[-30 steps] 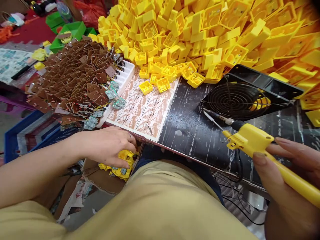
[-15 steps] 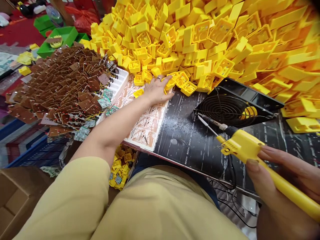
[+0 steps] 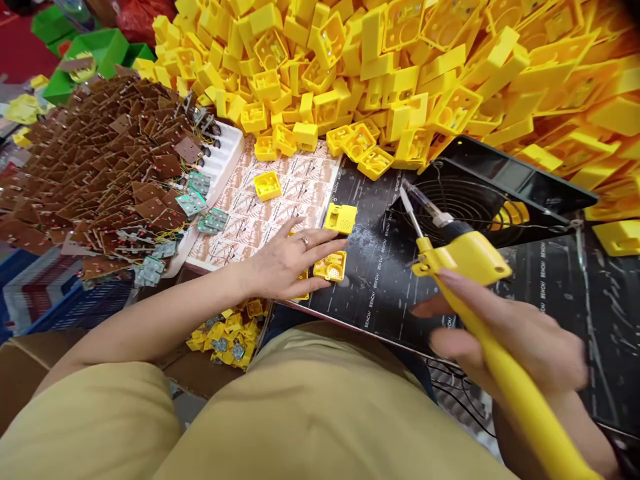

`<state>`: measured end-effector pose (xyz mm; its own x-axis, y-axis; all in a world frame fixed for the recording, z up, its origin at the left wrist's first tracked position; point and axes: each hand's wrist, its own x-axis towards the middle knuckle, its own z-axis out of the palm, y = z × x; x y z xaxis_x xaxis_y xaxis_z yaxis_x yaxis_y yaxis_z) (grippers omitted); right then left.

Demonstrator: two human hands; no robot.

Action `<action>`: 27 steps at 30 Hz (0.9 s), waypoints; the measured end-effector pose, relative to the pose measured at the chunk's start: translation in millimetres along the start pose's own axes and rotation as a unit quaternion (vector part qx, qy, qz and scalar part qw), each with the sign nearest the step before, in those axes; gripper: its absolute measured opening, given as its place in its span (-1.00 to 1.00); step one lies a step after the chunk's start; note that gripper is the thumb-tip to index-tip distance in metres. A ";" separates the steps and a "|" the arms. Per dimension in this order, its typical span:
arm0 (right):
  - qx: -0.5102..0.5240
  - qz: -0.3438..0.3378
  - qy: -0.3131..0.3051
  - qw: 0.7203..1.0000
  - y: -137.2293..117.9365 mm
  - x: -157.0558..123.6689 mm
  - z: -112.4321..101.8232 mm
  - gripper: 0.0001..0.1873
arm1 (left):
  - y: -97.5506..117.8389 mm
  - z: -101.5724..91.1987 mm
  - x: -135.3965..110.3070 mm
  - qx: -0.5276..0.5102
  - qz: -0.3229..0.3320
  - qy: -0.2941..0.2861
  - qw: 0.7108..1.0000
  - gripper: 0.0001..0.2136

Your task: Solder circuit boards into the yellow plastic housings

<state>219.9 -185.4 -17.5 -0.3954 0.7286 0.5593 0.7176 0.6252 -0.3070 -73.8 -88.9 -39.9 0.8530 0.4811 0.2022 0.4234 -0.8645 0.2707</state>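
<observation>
My left hand [image 3: 287, 263] lies palm down with its fingers stretched and spread at the front of the board. Beneath and beside its fingers are a few small yellow plastic cases; one open case [image 3: 330, 267] shows its inside, and another case [image 3: 341, 218] lies with a holed face up. Part of the cases is hidden by the palm. In my right hand [image 3: 520, 333], blurred by motion, is a yellow soldering iron [image 3: 463, 260] with a solder-feed tube beside its tip. The tip points toward the black fan, above the black mat [image 3: 380, 267].
A large heap of yellow cases [image 3: 370, 60] fills the back. The black fan [image 3: 465, 193] with a wire guard stands at its foot. At left are piled brown circuit boards [image 3: 105, 167], a white foam tray [image 3: 227, 157] and green bins [image 3: 97, 60]. A single case [image 3: 267, 185] sits on the patterned sheet.
My left hand has come from the heap's edge toward me, and several cases now lie at its fingers on the board. The soldering iron has shifted slightly left and its handle is tilted more steeply.
</observation>
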 end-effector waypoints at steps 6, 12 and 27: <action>-0.009 -0.042 -0.016 0.999 -6.7 24.5 37.2 -0.82 | 4.6 -26.0 -34.2 -0.018 -0.037 -0.084 0.996 -0.46; -0.001 -0.068 -0.082 0.994 -13.9 44.2 74.5 -0.75 | 2.1 -13.5 -46.8 0.051 -0.057 -0.075 0.994 -0.52; -0.079 0.004 -0.068 0.995 -8.7 13.4 52.9 -0.65 | 20.9 2.2 -26.4 0.089 0.065 -0.017 0.994 -0.61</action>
<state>178.1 -166.3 -48.1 -0.4565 0.7708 0.4443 0.7975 0.5759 -0.1797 -86.8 -120.0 -41.7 0.9128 0.3610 0.1911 0.3534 -0.9326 0.0737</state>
